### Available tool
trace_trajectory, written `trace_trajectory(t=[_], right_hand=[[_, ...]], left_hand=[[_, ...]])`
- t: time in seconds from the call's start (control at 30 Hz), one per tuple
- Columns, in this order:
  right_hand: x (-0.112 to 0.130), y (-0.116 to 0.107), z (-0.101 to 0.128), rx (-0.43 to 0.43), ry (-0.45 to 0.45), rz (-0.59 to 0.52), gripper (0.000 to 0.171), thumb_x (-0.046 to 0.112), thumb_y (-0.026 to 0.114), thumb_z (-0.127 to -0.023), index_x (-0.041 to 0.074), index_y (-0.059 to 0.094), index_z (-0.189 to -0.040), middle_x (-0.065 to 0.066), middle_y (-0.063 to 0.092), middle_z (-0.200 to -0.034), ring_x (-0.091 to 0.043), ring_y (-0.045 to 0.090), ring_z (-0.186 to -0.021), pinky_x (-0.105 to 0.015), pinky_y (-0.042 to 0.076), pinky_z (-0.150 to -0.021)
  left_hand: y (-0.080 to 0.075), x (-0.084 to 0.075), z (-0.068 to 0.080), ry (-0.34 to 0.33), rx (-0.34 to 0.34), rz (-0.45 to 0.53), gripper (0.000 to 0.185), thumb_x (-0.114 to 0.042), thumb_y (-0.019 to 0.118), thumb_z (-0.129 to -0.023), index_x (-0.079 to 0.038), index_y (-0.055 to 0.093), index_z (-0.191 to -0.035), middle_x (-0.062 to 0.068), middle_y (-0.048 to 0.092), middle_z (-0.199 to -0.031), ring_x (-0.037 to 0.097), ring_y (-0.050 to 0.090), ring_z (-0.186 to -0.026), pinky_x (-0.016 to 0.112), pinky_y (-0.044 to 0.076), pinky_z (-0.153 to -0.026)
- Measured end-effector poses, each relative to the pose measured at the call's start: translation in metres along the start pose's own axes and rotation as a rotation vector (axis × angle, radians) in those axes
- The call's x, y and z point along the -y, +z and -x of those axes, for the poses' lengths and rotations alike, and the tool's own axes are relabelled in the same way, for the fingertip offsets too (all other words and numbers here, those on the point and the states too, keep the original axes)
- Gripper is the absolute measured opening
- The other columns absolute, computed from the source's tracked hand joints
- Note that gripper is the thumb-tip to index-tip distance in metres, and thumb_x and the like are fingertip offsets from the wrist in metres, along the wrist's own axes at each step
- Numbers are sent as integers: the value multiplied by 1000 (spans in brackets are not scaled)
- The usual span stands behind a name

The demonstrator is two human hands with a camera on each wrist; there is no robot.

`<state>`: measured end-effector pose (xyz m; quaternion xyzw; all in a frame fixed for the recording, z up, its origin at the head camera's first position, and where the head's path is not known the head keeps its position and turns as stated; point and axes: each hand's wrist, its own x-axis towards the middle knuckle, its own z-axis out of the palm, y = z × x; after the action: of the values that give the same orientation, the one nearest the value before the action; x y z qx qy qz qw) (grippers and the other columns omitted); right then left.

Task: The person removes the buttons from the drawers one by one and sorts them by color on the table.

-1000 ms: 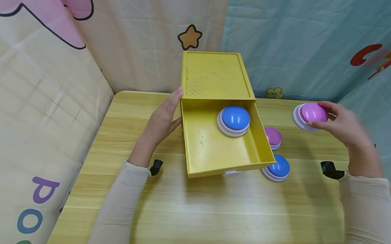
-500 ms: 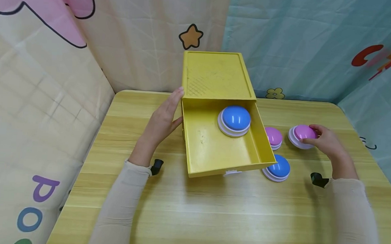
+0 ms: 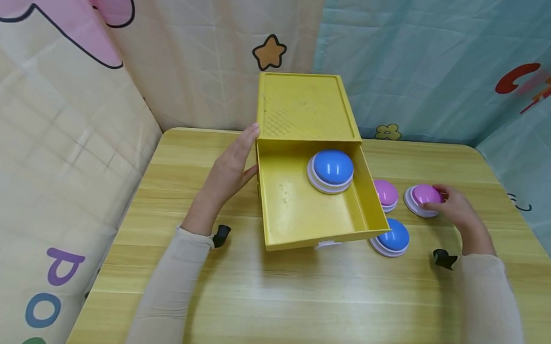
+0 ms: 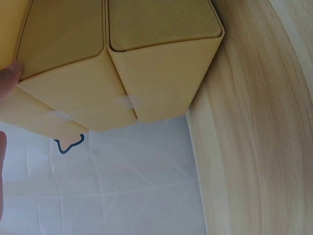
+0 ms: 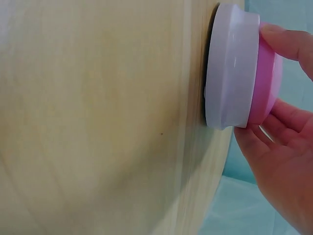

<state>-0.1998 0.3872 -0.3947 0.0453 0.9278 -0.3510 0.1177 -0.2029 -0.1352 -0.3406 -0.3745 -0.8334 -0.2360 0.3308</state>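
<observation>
My right hand [image 3: 457,208] grips a pink-domed push button [image 3: 426,195] with a white base, thumb and fingers around the dome. In the right wrist view this button [image 5: 239,71] sits right at the wooden tabletop. My left hand [image 3: 228,165] rests against the left side of a yellow drawer box [image 3: 306,106], fingers straight. Its top drawer [image 3: 296,219] is pulled out, and a blue push button [image 3: 333,167] stands inside toward the back right. The left wrist view shows the stacked yellow drawer units [image 4: 161,78] from the side, with fingertips at the left edge.
Right of the drawer, on the table [image 3: 325,307], stand another pink button [image 3: 386,192] and a blue button [image 3: 395,235], both partly hidden by the drawer wall. A patterned curtain [image 3: 207,46] hangs right behind the table.
My right hand has lowered the pink button from the back right, leftward and down to the table, beside the other pink one. The left hand and the drawer box have stayed put.
</observation>
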Motion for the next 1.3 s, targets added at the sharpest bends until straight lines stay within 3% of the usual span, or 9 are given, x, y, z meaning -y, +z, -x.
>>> trace_trajectory(t=[0.3,0.53,0.67,0.77,1.0,1.3], right_hand=[[-4,1,-1,19,-12,-16,83,30,61,-85,-14,11,-135,-37,21,-131,-49,24,-116,-61,23,-96],[14,-9,4,20,-41,-4,90,34,60,-85,-8,0,-139,-35,3,-140,-52,5,-125,-65,13,-97],[37,-17,11,-45,-139,-72,88,30,61,-85,-5,2,-141,-29,3,-144,-47,3,-129,-58,9,-102],[59,-22,16,-98,-218,-114,84,25,62,-85,-1,6,-142,-25,7,-145,-38,5,-132,-46,6,-107],[119,-29,37,-129,-407,-139,76,12,64,-84,8,17,-143,-12,20,-146,-18,18,-133,-12,18,-102],[185,-25,62,-63,-671,-170,71,-9,65,-76,8,34,-137,-8,37,-136,-15,33,-125,-11,32,-95]], left_hand=[[0,-1,0,-9,0,2,84,7,72,-69,1,23,-136,16,27,-142,23,27,-129,31,28,-103],[-1,-3,0,-10,-3,5,84,7,73,-69,2,23,-136,16,27,-142,22,26,-130,31,28,-104],[-1,-3,0,-9,-2,6,83,7,72,-69,2,23,-136,16,27,-142,23,26,-130,31,27,-104],[-1,-3,0,-10,-2,4,83,7,72,-70,1,23,-136,16,27,-142,23,27,-129,31,28,-103],[0,-2,0,-19,6,-1,83,7,72,-70,1,22,-137,15,27,-143,22,26,-130,30,28,-104],[0,-2,0,-20,8,1,83,7,71,-71,0,21,-137,15,26,-143,22,26,-130,31,27,-104]])
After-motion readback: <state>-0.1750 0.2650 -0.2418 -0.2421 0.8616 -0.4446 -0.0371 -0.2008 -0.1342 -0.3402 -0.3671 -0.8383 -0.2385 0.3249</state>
